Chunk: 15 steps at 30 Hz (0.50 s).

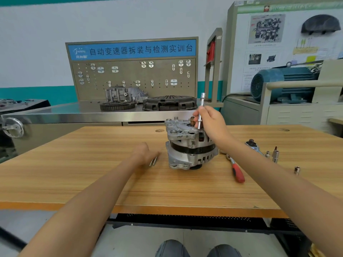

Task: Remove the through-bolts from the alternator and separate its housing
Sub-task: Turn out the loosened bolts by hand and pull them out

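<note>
Alternator [191,145] stands upright near the middle of a wooden table [92,173], pulley end down. Nearest the viewer, two bare forearms reach in. The left hand [143,153] rests on the table just left of the alternator, fingers touching two loose bolts [153,161]; whether it pinches them I cannot tell. A red-handled ratchet [235,169] and small sockets [275,154] lie to the right. The right hand [209,120] grips a slim metal extension bar [200,110], held upright over the alternator's top. Nothing steadies the alternator, so a sideways push from the bar could tip it, or the bar could slip off a bolt head. Behind stands a metal bench [74,114] with a pegboard [132,78].
</note>
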### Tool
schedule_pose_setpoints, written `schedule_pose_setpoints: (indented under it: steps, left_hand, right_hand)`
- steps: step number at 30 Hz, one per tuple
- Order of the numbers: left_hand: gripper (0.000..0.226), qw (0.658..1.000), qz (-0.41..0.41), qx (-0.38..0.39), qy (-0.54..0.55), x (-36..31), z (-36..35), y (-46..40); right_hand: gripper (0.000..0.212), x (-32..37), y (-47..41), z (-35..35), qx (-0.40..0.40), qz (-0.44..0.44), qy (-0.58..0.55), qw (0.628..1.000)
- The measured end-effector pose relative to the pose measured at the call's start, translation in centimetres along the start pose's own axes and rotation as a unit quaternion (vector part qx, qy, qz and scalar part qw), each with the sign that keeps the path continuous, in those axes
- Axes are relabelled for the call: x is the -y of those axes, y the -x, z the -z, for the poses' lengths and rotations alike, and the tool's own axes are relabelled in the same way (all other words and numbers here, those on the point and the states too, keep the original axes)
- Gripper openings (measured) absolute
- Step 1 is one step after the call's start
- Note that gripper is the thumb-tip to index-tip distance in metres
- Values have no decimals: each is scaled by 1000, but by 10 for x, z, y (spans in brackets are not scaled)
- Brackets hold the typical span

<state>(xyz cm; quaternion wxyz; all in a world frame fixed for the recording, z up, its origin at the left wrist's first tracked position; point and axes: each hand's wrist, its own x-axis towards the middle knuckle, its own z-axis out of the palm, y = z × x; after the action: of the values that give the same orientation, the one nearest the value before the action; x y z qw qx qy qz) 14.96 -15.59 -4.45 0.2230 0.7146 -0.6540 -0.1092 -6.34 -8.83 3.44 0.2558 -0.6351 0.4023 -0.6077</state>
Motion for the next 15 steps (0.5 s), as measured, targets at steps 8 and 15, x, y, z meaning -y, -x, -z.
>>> schedule_pose_setpoints:
  steps: [8,15]
  left_hand:
    - [23,997,-48,-11,-51,-8,-13,4]
    - [35,991,-46,-76,98,-3,-6,9]
  right_hand:
    - [39,1,-8,3,-19,-33,41,998]
    - [36,-34,-2,34,-18,-165,-2,986]
